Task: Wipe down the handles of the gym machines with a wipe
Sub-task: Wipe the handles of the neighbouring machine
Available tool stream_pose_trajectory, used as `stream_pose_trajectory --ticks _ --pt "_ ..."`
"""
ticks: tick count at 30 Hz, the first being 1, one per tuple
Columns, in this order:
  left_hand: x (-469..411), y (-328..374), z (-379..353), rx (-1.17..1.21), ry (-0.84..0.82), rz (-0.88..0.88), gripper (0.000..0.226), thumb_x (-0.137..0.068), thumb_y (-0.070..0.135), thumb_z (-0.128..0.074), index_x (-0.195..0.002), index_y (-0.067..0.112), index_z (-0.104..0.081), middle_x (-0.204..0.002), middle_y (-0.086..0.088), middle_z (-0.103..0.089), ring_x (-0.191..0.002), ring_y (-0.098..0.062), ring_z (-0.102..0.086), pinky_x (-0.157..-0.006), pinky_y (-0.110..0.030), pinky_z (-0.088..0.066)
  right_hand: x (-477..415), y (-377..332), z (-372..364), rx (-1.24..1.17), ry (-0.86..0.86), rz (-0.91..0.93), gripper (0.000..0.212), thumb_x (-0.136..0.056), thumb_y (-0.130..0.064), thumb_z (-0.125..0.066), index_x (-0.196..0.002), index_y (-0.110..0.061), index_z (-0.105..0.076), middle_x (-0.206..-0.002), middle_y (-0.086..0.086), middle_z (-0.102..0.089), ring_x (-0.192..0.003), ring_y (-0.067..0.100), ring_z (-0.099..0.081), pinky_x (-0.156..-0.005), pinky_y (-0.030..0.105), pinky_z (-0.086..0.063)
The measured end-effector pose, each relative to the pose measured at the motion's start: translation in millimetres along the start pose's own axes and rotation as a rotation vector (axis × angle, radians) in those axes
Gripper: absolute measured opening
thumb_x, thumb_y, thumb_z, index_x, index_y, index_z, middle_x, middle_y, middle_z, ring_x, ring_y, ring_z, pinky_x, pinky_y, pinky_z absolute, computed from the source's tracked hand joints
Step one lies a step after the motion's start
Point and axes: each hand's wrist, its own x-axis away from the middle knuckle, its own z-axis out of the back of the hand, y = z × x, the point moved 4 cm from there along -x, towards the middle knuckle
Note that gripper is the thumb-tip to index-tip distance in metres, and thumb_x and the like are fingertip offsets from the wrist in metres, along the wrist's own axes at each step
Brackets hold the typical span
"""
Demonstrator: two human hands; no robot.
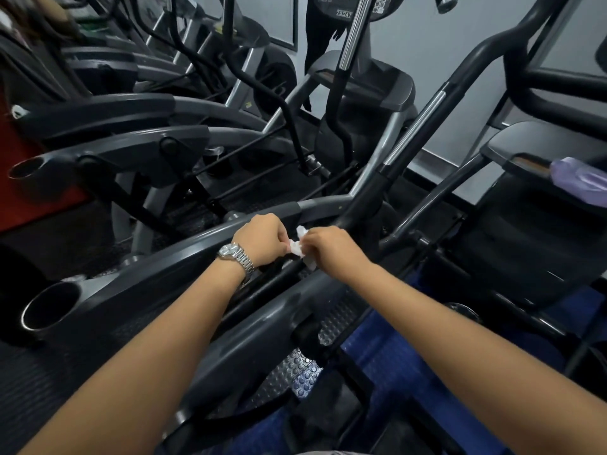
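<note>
A small crumpled white wipe [297, 247] is pinched between both my hands in the middle of the view. My left hand [262, 239], with a silver watch on its wrist, grips the wipe's left side. My right hand [333, 251] grips its right side. The hands hover just above the lower end of a long black machine handle [410, 133] that rises up and to the right, with a chrome band partway along it. Whether the wipe touches the handle I cannot tell.
Elliptical machines stand in a row to the left, with grey curved rails [184, 254] and round cup holders [49, 310]. Another machine's console [368, 8] and upright handle [351, 44] are at the top. A purple bottle [581, 178] lies at the right. Blue flooring [387, 359] shows below.
</note>
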Motion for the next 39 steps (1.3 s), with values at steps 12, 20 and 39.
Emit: stream_pose_trajectory --ticks 12,20,39 --pt "-0.5 5.6 -6.4 0.023 -0.015 -0.002 0.013 -0.071 0.015 -0.079 -0.072 0.02 -0.067 -0.066 0.009 -0.063 -0.077 -0.017 -0.068 -0.078 -0.036 -0.056 -3.1 19.5 -4.7 -0.034 0.029 -0.014 0.014 -0.081 -0.01 -0.059 -0.084 -0.013 -0.072 -0.092 0.0 -0.071 -0.087 0.024 -0.065 -0.072 0.042 -0.052" --pt "5.0 2.5 -8.6 0.069 0.035 0.03 0.01 -0.072 0.012 -0.079 -0.075 0.015 -0.07 -0.068 0.005 -0.064 -0.073 -0.016 -0.067 -0.07 -0.025 -0.051 -1.9 33.3 6.1 -0.073 0.036 -0.071 0.017 -0.086 -0.016 -0.059 -0.09 -0.015 -0.075 -0.104 0.001 -0.072 -0.1 0.023 -0.065 -0.083 0.04 -0.051" --pt "11.4 -0.8 -10.8 0.102 0.091 0.034 0.003 -0.072 0.015 -0.077 -0.071 0.015 -0.074 -0.074 0.004 -0.07 -0.079 -0.014 -0.067 -0.077 -0.029 -0.054 3.2 16.9 -0.7 -0.01 -0.032 -0.017 0.022 -0.087 -0.02 -0.055 -0.1 -0.019 -0.074 -0.11 -0.001 -0.07 -0.102 0.019 -0.063 -0.081 0.038 -0.05"
